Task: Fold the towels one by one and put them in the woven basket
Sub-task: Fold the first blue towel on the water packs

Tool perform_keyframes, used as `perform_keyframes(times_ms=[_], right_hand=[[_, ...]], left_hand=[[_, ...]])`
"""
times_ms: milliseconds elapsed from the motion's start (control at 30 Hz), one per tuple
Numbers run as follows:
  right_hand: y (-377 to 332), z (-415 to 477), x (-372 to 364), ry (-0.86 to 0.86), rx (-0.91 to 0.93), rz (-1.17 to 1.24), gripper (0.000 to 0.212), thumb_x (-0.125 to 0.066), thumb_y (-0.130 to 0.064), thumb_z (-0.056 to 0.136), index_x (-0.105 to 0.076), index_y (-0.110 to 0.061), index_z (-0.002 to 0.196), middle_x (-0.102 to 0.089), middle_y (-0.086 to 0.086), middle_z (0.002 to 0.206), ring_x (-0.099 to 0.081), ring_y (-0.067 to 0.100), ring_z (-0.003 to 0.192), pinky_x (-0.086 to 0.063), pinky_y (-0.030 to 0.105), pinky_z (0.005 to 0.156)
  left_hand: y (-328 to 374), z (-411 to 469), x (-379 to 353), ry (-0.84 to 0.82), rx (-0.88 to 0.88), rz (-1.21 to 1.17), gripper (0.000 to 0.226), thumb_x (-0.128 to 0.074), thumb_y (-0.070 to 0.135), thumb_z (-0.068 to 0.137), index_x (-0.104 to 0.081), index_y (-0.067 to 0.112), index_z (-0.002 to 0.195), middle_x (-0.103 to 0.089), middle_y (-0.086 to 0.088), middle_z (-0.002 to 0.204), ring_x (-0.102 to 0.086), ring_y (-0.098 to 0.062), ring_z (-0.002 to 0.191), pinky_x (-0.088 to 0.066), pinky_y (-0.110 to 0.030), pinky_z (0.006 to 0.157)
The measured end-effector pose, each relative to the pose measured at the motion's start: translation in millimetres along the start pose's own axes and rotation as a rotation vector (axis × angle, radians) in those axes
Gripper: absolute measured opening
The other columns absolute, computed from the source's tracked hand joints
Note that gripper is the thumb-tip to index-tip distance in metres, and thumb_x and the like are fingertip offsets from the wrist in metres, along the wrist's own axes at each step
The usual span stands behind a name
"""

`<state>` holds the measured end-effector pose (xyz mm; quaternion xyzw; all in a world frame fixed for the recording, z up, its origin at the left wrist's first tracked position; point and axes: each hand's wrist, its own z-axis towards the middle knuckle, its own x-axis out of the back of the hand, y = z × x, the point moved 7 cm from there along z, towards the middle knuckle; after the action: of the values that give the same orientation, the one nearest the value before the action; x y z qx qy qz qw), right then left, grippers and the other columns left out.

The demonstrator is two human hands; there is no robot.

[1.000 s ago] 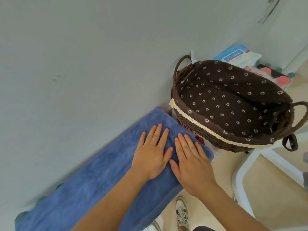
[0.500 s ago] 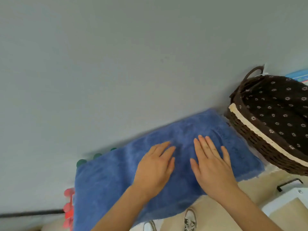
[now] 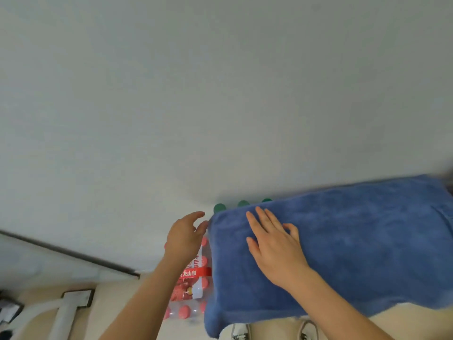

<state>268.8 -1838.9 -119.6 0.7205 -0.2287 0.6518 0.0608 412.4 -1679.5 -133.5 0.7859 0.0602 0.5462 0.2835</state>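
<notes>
towel: blue, laid flat on top of a pack of bottles against the grey wall. head view: the long axis runs left to right and rises slightly toward the right. the left short end sits near frame centre and the right end reaches the right frame edge. the near long edge overhangs, and its lower left corner droops above the shoes. three green caps show just behind the far left corner.

right hand: palm down on the towel near its left end, fingers straight and slightly spread, pointing up and left toward the wall.

left hand: off the towel, just beside the left short end, fingers loosely curved and holding nothing. whether the thumb touches the towel corner cannot be told.

difference from 0.5 s ago: both hands then lay flat on the middle of the towel. the left hand has since come off past the left end, and the right hand has shifted toward that end. the basket, then at the right edge, has left the view. more of the pack of bottles is now exposed.
</notes>
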Motion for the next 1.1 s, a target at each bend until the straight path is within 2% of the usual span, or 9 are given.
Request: perform_keyframes(times_ms=[167, 300, 467, 533, 700, 833, 900, 1000, 1100], right_hand=[[-20, 9, -17, -0.008, -0.071, -0.047, 0.063, -0.022, -0.051, 0.090, -0.043, -0.021, 0.142, -0.042, 0.002, 0.148, -0.041, 0.016, 0.136, -0.039, 0.050, 0.101], [-19, 12, -20, 0.006, -0.109, -0.072, 0.062, -0.027, -0.051, 0.090, -0.049, -0.018, 0.138, -0.048, 0.002, 0.144, -0.047, 0.017, 0.131, -0.041, 0.051, 0.099], [-20, 22, -22, 0.022, -0.058, -0.052, 0.071, -0.002, -0.053, 0.090, -0.018, -0.021, 0.151, -0.018, -0.001, 0.159, -0.015, 0.014, 0.146, -0.009, 0.052, 0.114], [-20, 30, -20, 0.040, -0.046, -0.067, 0.073, 0.001, -0.053, 0.089, -0.016, -0.020, 0.152, -0.016, 0.000, 0.159, -0.012, 0.014, 0.147, -0.006, 0.052, 0.114], [-19, 35, -21, 0.064, -0.083, -0.097, 0.066, -0.016, -0.050, 0.092, -0.038, -0.017, 0.145, -0.039, 0.007, 0.150, -0.034, 0.020, 0.140, -0.014, 0.055, 0.106], [-41, 19, 3, 0.247, -0.035, -0.037, 0.054, -0.052, -0.045, 0.086, -0.052, -0.019, 0.133, -0.058, 0.009, 0.128, -0.056, 0.027, 0.114, -0.041, 0.049, 0.084], [-65, 5, 14, 0.251, -0.009, 0.065, 0.054, -0.051, -0.052, 0.083, -0.052, -0.022, 0.128, -0.060, 0.001, 0.107, -0.059, 0.022, 0.093, -0.043, 0.041, 0.073], [-97, -1, 13, 0.100, -0.039, 0.255, 0.054, -0.037, -0.063, 0.084, -0.041, -0.027, 0.125, -0.054, -0.007, 0.100, -0.057, 0.016, 0.089, -0.042, 0.035, 0.077], [-93, 6, 17, 0.131, -0.186, 0.578, 0.030, -0.048, -0.048, 0.088, -0.045, -0.028, 0.111, -0.057, -0.009, 0.096, -0.059, 0.014, 0.085, -0.047, 0.030, 0.075]], left_hand=[[-1, 16, -14, -0.128, -0.028, -0.177, 0.032, -0.058, 0.038, 0.092, -0.063, 0.023, 0.119, -0.067, 0.009, 0.113, -0.059, -0.008, 0.089, -0.043, -0.019, 0.080], [0, 22, -13, -0.115, -0.033, -0.212, 0.009, -0.061, 0.026, 0.090, -0.065, 0.027, 0.081, -0.065, 0.014, 0.082, -0.059, -0.005, 0.072, -0.038, -0.013, 0.059], [3, 33, 0, -0.025, -0.050, -0.202, 0.013, -0.055, 0.027, 0.093, -0.060, 0.022, 0.081, -0.063, 0.010, 0.076, -0.058, -0.009, 0.071, -0.036, -0.012, 0.056], [3, 37, 5, 0.015, -0.007, -0.224, 0.015, -0.058, 0.031, 0.091, -0.059, 0.022, 0.078, -0.062, 0.010, 0.071, -0.057, -0.011, 0.065, -0.037, -0.017, 0.053], [-6, 30, 8, -0.051, 0.067, -0.399, 0.008, -0.066, 0.025, 0.087, -0.058, 0.023, 0.087, -0.068, -0.002, 0.079, -0.066, -0.020, 0.070, -0.056, -0.031, 0.062], [5, 9, 24, -0.157, 0.004, -0.518, 0.013, -0.060, 0.006, 0.089, -0.062, 0.019, 0.088, -0.066, -0.014, 0.086, -0.069, -0.031, 0.070, -0.059, -0.030, 0.063], [15, 3, 34, -0.178, -0.040, -0.544, 0.015, -0.061, 0.006, 0.088, -0.069, 0.017, 0.084, -0.068, -0.012, 0.083, -0.068, -0.034, 0.073, -0.059, -0.031, 0.065], [32, -2, 42, -0.275, -0.062, -0.614, 0.013, -0.062, 0.010, 0.089, -0.074, 0.013, 0.089, -0.073, -0.011, 0.081, -0.070, -0.030, 0.080, -0.058, -0.041, 0.080], [50, -7, 47, -0.415, -0.095, -0.684, 0.019, -0.063, 0.000, 0.085, -0.073, 0.009, 0.098, -0.074, -0.011, 0.088, -0.071, -0.025, 0.088, -0.056, -0.035, 0.086]])
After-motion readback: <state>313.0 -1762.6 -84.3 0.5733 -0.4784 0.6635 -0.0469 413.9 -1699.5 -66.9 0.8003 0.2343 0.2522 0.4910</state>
